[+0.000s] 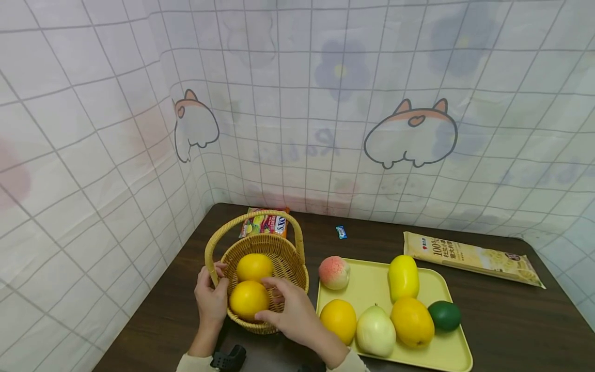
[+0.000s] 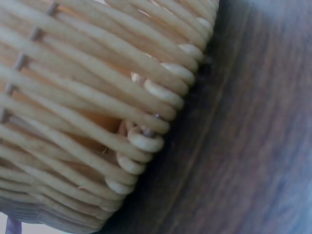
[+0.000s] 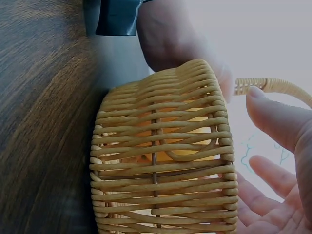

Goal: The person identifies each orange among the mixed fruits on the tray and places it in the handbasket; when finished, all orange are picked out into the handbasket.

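Note:
A wicker basket [image 1: 297,268] with a tall arched handle stands on the dark table, and two round yellow-orange fruits [image 1: 254,267] lie inside it, one behind the other. At the left rim, near the handle's foot, my left hand [image 1: 212,297] grips the basket. My right hand [image 1: 294,312] is over the basket's front right side, its thumb and fingers spread beside the nearer fruit [image 1: 249,300]. In the right wrist view the right hand's thumb [image 3: 273,114] and fingers stand apart above the rim. The left wrist view shows only the woven basket wall [image 2: 87,97] and the tabletop.
Right of the basket, a yellow tray [image 1: 367,279] holds a peach [image 1: 334,273], a pale green pear [image 1: 376,331], a dark green fruit [image 1: 444,316] and several yellow fruits. Behind are a candy bag [image 1: 274,226], a small blue packet [image 1: 341,232] and a long pasta pack [image 1: 474,257].

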A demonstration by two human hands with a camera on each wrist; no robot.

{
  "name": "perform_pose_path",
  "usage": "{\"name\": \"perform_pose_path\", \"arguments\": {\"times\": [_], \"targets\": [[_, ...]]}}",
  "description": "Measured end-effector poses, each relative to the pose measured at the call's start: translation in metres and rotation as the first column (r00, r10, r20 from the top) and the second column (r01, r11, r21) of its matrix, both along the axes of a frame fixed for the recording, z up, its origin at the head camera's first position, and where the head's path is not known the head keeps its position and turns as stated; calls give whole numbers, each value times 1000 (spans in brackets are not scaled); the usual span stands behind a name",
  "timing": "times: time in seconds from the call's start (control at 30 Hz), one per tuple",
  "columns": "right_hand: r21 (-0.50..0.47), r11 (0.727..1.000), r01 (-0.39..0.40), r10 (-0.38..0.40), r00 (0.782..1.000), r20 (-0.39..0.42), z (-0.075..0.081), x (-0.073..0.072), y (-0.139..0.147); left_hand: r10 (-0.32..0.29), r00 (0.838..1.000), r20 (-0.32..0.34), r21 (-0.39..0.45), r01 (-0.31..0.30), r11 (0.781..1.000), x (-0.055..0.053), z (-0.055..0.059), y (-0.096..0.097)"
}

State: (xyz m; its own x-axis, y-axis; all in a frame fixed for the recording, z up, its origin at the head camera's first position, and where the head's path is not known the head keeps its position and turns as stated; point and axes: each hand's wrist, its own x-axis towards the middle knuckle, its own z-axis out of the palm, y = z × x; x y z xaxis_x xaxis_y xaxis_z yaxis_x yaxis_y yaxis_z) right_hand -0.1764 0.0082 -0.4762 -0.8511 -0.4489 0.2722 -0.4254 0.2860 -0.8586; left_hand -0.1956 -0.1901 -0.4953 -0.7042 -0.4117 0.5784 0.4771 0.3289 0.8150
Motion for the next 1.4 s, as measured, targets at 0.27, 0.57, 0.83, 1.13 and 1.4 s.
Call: {"name": "perform_pose_path", "arguments": {"times": [0.27, 0.57, 0.83, 1.13, 1.4], "targets": [[-26, 999, -29, 30, 998, 54, 3, -1, 3, -2, 1000, 1, 10, 2, 1000, 0, 0, 0], [-39, 999, 1, 2, 997, 74, 24, -8, 32, -15, 1000, -6, 21, 15, 1000, 0, 1, 1], [44, 997, -56, 48, 987, 154, 32, -24, 80, -1, 1000, -8, 12, 1, 1000, 0, 2, 1], [217, 954, -206, 163, 966, 200, 31, -31, 128, -7, 1000, -18, 14, 7, 1000, 0, 0, -1], [297, 900, -320, 243, 933, 266, 25, -33, 148, -4, 1000, -19, 9, 4, 1000, 0, 1, 0]]}}
